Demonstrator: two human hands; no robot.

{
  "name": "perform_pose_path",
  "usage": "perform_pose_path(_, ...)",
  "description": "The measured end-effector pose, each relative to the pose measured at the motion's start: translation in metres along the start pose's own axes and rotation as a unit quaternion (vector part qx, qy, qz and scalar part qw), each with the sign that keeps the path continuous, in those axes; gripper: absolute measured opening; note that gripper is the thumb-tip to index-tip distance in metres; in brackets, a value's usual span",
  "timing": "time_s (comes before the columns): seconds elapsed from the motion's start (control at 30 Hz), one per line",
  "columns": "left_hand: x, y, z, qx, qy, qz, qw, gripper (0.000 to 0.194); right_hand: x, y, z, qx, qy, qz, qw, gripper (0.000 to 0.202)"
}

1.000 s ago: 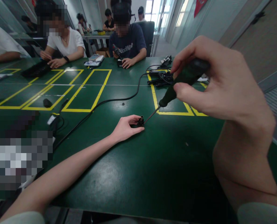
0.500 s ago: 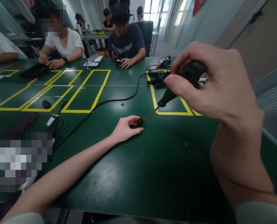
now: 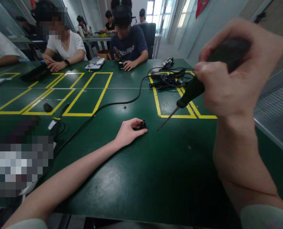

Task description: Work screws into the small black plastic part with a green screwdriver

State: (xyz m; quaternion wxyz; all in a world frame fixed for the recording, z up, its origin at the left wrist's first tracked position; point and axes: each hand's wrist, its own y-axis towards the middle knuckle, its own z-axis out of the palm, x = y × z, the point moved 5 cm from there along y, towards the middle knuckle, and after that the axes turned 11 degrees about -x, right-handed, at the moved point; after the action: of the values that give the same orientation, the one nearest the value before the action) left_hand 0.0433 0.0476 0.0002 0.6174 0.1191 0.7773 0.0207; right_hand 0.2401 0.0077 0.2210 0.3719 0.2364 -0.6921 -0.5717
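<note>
Near the middle of the green table [image 3: 141, 178], my left hand [image 3: 130, 131] grips a small black part [image 3: 143, 124] between thumb and fingers. The part has a short upright tube on top. My right hand [image 3: 234, 73] is raised at the right, closed around the dark green handle of a screwdriver [image 3: 191, 91]. The screwdriver's thin shaft points down and left. Its tip is to the right of the black part, apart from it.
A black cable [image 3: 110, 103] curves across the table. Black cables and parts [image 3: 166, 79] lie behind, by yellow tape outlines [image 3: 103, 92]. A black lump [image 3: 47, 107] sits left. Two people [image 3: 68, 44] [image 3: 134, 43] work opposite.
My right hand has moved up and to the right with the screwdriver. The tip, earlier at the black part, is now away from it. My left hand has barely moved.
</note>
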Motion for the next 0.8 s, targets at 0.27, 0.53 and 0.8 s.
perform_pose_path(0.27,0.006,0.002,-0.001,0.004,-0.021,-0.020,1.000,0.034,0.000,0.005,-0.012,-0.040,-0.009,-0.043,0.998,0.016)
perform_pose_path(0.53,0.005,0.001,-0.002,0.011,-0.017,-0.024,1.000,0.040,0.004,0.006,-0.013,-0.041,-0.034,-0.076,0.996,0.013)
perform_pose_path(0.8,0.002,0.000,-0.004,0.022,-0.009,-0.021,0.999,0.045,0.008,0.005,-0.010,-0.024,-0.025,-0.079,0.996,0.013)
